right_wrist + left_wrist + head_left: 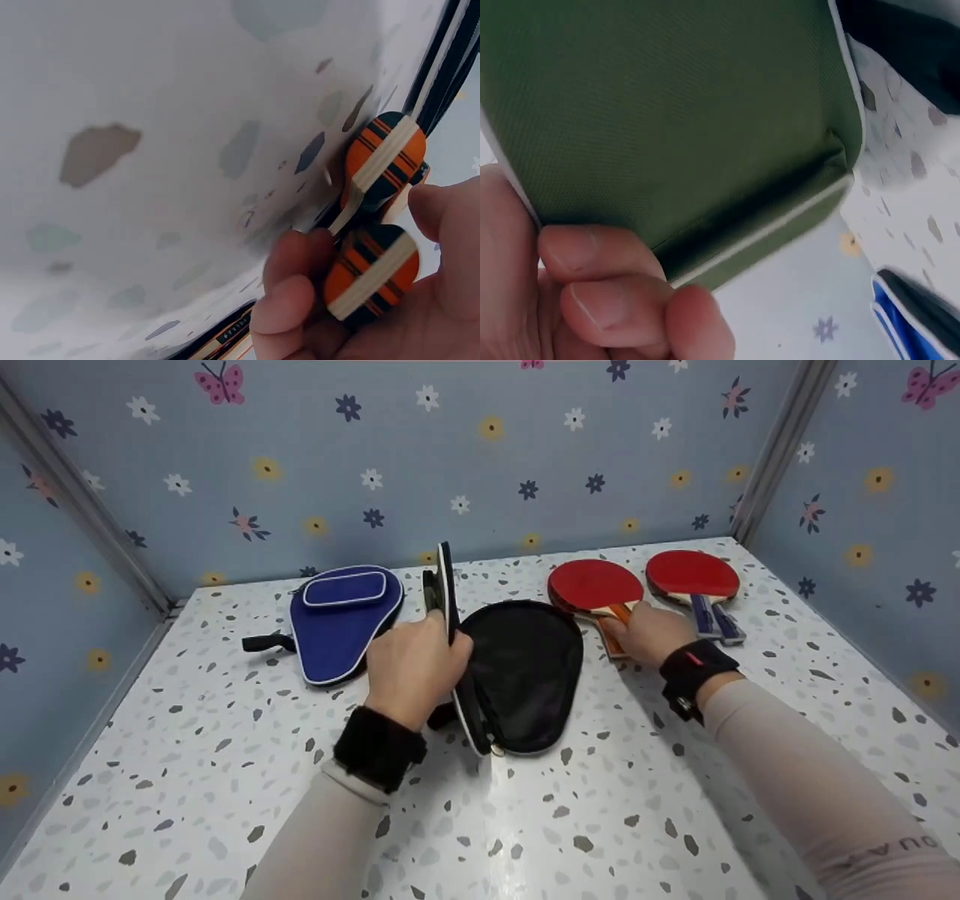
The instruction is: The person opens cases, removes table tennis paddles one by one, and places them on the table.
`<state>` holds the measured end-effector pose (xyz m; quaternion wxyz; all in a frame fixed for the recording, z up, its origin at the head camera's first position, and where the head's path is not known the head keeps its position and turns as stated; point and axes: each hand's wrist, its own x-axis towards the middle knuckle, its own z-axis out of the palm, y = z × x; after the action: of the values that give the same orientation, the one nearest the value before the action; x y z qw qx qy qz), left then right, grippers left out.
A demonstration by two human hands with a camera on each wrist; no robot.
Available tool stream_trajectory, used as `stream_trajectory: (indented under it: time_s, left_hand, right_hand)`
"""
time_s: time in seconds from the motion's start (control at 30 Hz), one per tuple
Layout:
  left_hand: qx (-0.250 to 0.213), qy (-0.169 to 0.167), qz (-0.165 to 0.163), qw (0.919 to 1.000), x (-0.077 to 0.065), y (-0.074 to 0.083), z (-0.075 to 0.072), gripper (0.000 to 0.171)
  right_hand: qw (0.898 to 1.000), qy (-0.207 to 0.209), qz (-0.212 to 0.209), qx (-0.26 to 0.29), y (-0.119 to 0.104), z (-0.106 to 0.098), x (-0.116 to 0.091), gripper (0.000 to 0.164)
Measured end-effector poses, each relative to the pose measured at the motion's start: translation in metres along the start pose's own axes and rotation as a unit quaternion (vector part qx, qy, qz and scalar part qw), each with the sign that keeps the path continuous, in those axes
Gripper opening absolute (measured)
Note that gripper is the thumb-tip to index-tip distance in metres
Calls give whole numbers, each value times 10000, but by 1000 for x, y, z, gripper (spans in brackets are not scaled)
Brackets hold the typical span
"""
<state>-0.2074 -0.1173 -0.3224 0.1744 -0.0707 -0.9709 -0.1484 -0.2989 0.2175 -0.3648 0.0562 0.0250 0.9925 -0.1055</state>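
Note:
My left hand (420,667) grips the raised flap of an unzipped table tennis paddle case (525,675), its black lining facing up on the table. The left wrist view shows the flap's dark green outside (667,112) with a white-piped pocket, fingers curled over its edge. On the right, two red paddles (592,581) with orange handles lie overlapped. My right hand (656,634) holds one of them by its handle; in the right wrist view its striped handle end (375,277) sits between fingers and thumb, the other handle (386,161) just beyond.
A blue paddle case (337,622) with white piping and a black strap lies at the left. Two more red paddles (690,574) with purple-blue handles overlap at the far right. Flowered panels (405,457) wall the speckled table (300,810) at the back and sides.

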Motion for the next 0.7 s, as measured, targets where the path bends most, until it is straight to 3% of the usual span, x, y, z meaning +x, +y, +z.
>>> stream_trajectory:
  time_s: [0.2,0.47,0.7]
  left_hand:
    - [-386,-420,167,9982,0,9,2,36]
    - [-439,-499,414,9969,-4,15,11,39]
    - [-805,-897,684,9904,-6,29,21,44]
  right_hand:
    - [9995,-193,119,215,5,1,1,75]
    - [9998,-120,53,170,5,4,-1,55]
    - [9989,461,-80,-73,2,-2,-9,60]
